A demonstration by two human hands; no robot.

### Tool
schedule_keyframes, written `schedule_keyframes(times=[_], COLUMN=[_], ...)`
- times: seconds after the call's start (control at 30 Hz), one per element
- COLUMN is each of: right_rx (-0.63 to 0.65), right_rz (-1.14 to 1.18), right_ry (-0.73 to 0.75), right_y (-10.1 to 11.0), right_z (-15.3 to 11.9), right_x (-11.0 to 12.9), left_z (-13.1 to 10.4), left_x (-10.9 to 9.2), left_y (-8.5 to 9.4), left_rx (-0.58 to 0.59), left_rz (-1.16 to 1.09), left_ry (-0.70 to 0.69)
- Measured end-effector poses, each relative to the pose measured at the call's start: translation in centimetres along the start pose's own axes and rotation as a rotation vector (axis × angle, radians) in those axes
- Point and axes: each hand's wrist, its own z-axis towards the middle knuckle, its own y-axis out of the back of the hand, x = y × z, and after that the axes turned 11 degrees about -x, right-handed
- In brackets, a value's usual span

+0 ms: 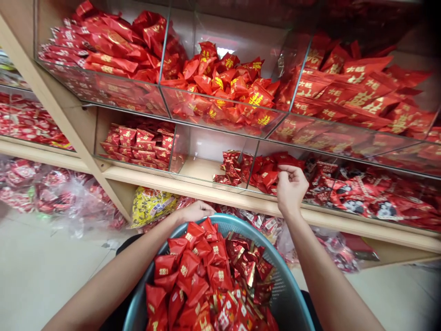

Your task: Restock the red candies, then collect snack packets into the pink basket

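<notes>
A teal plastic basket (287, 276) stands in front of me, heaped with wrapped candies: plain red packets with gold print (188, 266) on the left, shiny dark red and gold ones (246, 262) on the right. My left hand (195, 212) is closed at the basket's far left rim, its fingertips partly hidden. At the front edge of a lower shelf compartment, my right hand (292, 188) has its fingers curled together beside loose red packets (268, 172). Whatever those fingers may hold is hidden.
Clear-fronted bins (220, 103) of red candies overhang the lower row. A nearly bare compartment (200, 168) holds several dark red candies (234, 168). Below the wooden shelf edge (241, 197) lie a yellow candy bag (153, 207) and other plastic bags. A slanted wooden post (65, 110) rises at left.
</notes>
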Motion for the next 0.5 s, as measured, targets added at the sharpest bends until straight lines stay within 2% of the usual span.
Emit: schedule_keyframes(times=[0.17, 0.33, 0.4, 0.5], right_rx=[-0.092, -0.062, 0.021, 0.278], right_rz=[0.166, 0.173, 0.141, 0.115], right_ry=[-0.130, -0.207, -0.250, -0.342], right_y=[1.9, 5.0, 5.9, 6.4], right_z=[-1.3, -4.9, -6.9, -9.7], right_x=[0.5, 1.5, 1.8, 1.8], left_z=[-0.1, 0.0, 0.1, 0.2], left_x=[-0.4, -0.4, -0.4, -0.4], left_y=[0.0, -0.1, -0.1, -0.2], left_rx=[-0.013, -0.025, -0.010, 0.012], left_rz=[0.013, 0.001, -0.015, -0.035], left_ry=[-0.006, 0.027, 0.048, 0.074])
